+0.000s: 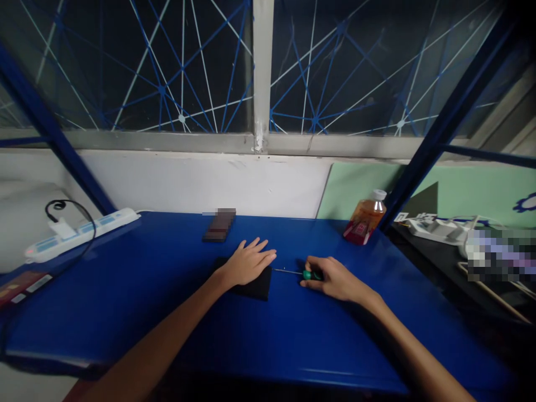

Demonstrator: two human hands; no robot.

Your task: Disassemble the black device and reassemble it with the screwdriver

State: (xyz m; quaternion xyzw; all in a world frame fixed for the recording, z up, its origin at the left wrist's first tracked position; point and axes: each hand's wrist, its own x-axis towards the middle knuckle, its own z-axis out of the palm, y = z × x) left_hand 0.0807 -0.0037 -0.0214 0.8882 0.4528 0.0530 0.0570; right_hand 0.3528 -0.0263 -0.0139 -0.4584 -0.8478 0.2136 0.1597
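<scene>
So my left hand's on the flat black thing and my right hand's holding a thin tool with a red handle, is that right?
Not quite: the head view shows a green handle, not red. Your left hand is on the flat black thing, and your right hand holds the thin tool.

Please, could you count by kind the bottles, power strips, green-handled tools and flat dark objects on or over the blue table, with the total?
Bottle: 1
Power strip: 1
Green-handled tool, in the right hand: 1
Flat dark objects: 2 (black flat object beneath the left hand; dark oblong object farther back)
Total: 5
</scene>
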